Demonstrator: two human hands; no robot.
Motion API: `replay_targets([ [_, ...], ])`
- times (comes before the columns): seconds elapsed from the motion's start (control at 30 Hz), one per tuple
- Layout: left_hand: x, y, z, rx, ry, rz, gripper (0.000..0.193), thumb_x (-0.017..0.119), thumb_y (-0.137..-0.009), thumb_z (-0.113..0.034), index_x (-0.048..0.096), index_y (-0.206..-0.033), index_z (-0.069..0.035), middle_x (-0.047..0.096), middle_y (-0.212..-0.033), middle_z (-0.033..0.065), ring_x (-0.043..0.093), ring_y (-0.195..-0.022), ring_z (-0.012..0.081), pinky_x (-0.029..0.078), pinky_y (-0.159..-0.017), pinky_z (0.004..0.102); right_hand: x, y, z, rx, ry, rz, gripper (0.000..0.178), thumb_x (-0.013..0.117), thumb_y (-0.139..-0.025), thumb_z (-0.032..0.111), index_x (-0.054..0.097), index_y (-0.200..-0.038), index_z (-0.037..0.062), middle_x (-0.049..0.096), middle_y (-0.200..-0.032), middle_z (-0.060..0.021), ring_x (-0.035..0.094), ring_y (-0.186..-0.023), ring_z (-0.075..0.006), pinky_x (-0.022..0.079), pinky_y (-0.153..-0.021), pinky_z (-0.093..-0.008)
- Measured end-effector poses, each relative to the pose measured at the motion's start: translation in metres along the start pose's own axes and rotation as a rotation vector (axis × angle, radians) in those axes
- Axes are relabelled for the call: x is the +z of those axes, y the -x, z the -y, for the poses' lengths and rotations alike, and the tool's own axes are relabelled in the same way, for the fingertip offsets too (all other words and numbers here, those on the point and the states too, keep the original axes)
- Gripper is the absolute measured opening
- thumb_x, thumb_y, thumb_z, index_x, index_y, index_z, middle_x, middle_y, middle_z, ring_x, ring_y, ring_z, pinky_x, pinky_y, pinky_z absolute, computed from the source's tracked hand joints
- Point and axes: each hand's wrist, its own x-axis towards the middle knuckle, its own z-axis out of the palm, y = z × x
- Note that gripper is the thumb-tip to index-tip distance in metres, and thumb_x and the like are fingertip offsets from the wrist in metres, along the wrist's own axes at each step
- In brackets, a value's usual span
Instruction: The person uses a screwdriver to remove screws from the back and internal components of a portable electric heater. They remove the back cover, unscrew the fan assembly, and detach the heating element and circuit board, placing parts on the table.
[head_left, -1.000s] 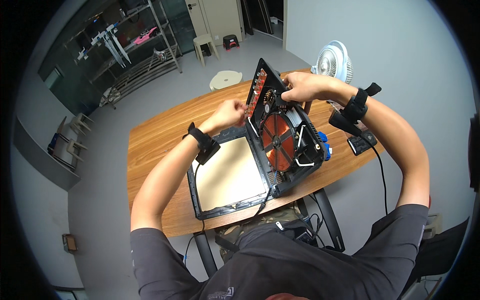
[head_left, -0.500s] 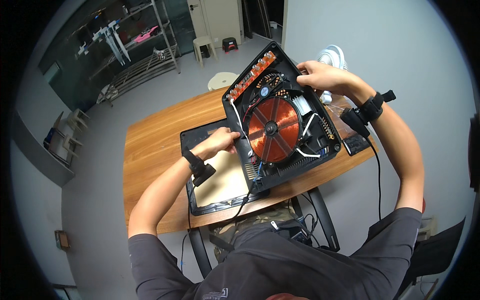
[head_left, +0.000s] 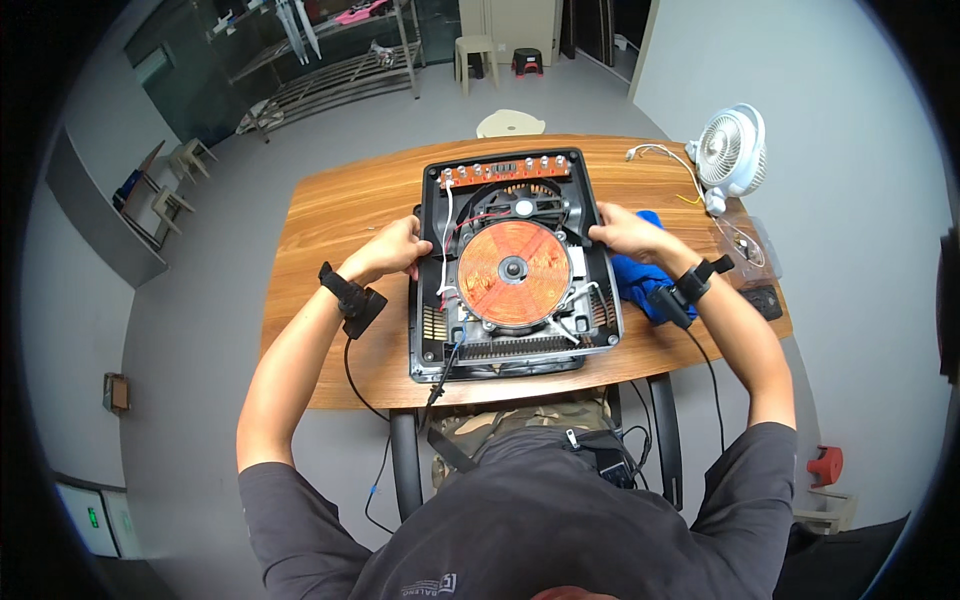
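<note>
Both hands grip the opened black housing [head_left: 431,200] of an induction cooker, its inside facing up. My left hand [head_left: 397,248] is closed on the left wall, and my right hand [head_left: 632,236] pinches the right wall near the top. A round copper coil [head_left: 490,290] fills the middle. Beyond it sit a small cooling fan [head_left: 525,208] and an orange circuit board [head_left: 505,172] along the far edge. White wires and a black cord run over the near part. Beneath lies a black-framed panel [head_left: 500,371], mostly covered; whether the housing rests on it I cannot tell.
On the wooden table [head_left: 335,225], a blue cloth [head_left: 645,285] lies right of the housing. Farther right are a white desk fan [head_left: 728,155] with its cable, a clear plastic tray [head_left: 742,258] and a flat black object [head_left: 763,302]. A pale stool [head_left: 510,123] stands past the far edge.
The housing has turned from slanted to nearly straight and moved over the panel, covering its cream surface. Both hands have kept hold. The view has shifted, and the blue cloth now shows.
</note>
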Motion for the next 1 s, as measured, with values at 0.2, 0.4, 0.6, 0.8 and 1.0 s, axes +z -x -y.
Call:
replay_targets([
  [0.2,-0.006,0.008,0.026,-0.045,-0.017,0.027,0.020,0.059,-0.099,-0.005,0.053,-0.111,0.008,0.064,-0.073,0.0079,0.067,-0.054,0.0154,0.055,-0.046,0.0256,0.041,-0.005,0.008,0.159,0.047,0.050,0.041,0.046,-0.094,-0.001,0.048,-0.135,-0.0035,0.067,-0.101,-0.0158,0.071,-0.078,-0.0222,0.060,-0.056,-0.0365],
  [0.4,0.006,0.002,0.041,-0.062,0.020,-0.005,0.021,0.060,-0.099,-0.006,0.052,-0.113,0.007,0.064,-0.073,0.0076,0.065,-0.054,0.0150,0.053,-0.048,0.0266,0.047,-0.007,0.001,0.200,0.018,0.002,0.043,0.044,-0.093,-0.002,0.049,-0.136,-0.0005,0.066,-0.105,-0.0149,0.069,-0.077,-0.0216,0.058,-0.059,-0.0364],
  [0.6,0.005,-0.002,0.041,-0.008,-0.060,-0.003,0.021,0.064,-0.096,-0.008,0.055,-0.109,0.006,0.062,-0.067,0.0053,0.063,-0.051,0.0143,0.051,-0.046,0.0273,0.042,-0.021,-0.039,-0.070,0.190,-0.026,0.041,0.052,-0.091,0.006,0.051,-0.128,-0.0117,0.067,-0.104,-0.0225,0.067,-0.090,-0.0230,0.055,-0.079,-0.0352],
  [0.8,0.009,0.010,0.060,-0.014,-0.029,-0.129,0.026,0.069,-0.096,-0.019,0.062,-0.107,0.003,0.066,-0.070,0.0050,0.063,-0.055,0.0133,0.050,-0.050,0.0279,0.042,-0.022,-0.043,0.086,0.157,-0.142,0.038,0.059,-0.102,0.029,0.061,-0.112,-0.0071,0.066,-0.085,-0.0123,0.067,-0.066,-0.0189,0.055,-0.052,-0.0312],
  [1.0,0.007,0.027,0.053,-0.002,-0.127,-0.148,0.037,0.071,-0.096,-0.028,0.063,-0.113,0.004,0.070,-0.073,0.0076,0.066,-0.059,0.0139,0.052,-0.051,0.0283,0.004,-0.027,-0.073,-0.076,0.418,-0.538,0.046,0.066,-0.092,0.039,0.070,-0.084,-0.0062,0.071,-0.080,-0.0269,0.072,-0.079,-0.0398,0.056,-0.073,-0.0454],
])
